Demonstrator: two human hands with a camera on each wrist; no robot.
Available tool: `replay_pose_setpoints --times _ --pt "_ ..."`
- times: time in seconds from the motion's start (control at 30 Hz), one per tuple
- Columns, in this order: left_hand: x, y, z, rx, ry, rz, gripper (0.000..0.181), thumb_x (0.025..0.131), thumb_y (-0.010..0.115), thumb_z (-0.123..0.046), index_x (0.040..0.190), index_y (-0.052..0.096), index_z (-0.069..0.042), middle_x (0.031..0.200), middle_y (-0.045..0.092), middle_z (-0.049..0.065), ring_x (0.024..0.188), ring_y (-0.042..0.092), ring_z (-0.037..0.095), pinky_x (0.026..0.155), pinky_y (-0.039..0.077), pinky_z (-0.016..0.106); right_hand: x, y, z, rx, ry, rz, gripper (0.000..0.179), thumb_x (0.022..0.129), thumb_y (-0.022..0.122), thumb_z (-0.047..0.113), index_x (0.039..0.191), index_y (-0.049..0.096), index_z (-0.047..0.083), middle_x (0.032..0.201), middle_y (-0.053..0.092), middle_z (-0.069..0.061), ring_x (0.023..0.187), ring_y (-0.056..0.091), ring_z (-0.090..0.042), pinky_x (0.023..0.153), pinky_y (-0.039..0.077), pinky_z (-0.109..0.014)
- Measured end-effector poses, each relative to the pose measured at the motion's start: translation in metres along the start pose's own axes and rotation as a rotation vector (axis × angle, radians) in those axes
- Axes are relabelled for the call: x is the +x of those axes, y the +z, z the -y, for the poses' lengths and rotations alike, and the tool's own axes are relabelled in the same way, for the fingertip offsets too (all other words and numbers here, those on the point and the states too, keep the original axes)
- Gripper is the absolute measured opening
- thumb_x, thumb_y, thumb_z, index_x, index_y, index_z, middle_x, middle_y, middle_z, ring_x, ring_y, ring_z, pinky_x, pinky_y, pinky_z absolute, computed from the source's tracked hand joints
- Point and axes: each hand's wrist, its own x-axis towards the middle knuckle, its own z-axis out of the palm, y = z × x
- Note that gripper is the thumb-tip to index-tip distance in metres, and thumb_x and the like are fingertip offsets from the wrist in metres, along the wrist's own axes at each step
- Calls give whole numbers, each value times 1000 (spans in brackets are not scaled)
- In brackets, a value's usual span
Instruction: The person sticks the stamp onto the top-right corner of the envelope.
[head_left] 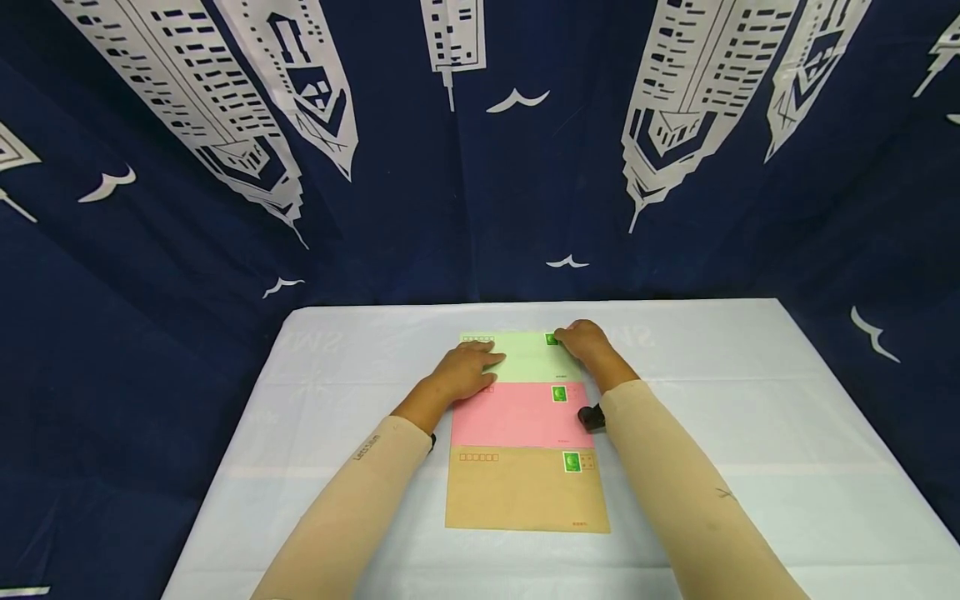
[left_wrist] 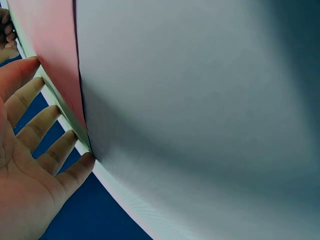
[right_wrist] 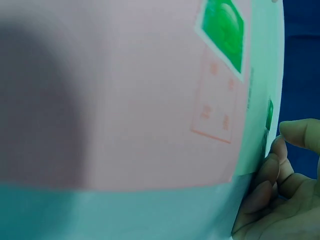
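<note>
My left hand lies with fingers spread over the left part of a pale green envelope, its thumb near the top edge of a pink envelope. In the left wrist view the fingertips rest along the green paper. At the green envelope's upper right corner, my right hand pinches the edge of a small green postage stamp. The right wrist view has thumb and index finger close together beside that stamp, the other fingers curled under.
A brown envelope lies nearest me, below the pink one. Both carry a green stamp, the brown one's beside printed boxes. Beneath them is a white-covered table, with a dark blue patterned cloth behind.
</note>
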Motion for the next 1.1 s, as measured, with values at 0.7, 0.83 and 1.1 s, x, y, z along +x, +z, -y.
replay_pose_setpoints --times 0.7,0.83,1.1 --pt "2 3 1 2 -4 -13 49 102 58 -32 150 51 -25 163 38 3 154 32 28 127 26 47 -2 -9 -11 115 -33 -11 23 102 47 23 105 59 3 92 59 -8 88 52 -21 73 43 -28" --pt "1 1 0 -8 -1 -8 48 103 58 -31 150 51 -24 163 38 4 154 32 28 127 26 47 -9 -8 -13 48 -115 -31 27 103 44 20 111 62 2 107 63 -16 95 55 -25 79 46 -31" --pt "0 1 -1 -4 -5 0 48 103 58 -31 150 51 -24 163 38 4 154 32 27 127 26 46 -17 -9 -17 -86 -262 -53 34 104 40 11 123 66 1 134 61 -24 128 55 -39 112 43 -51"
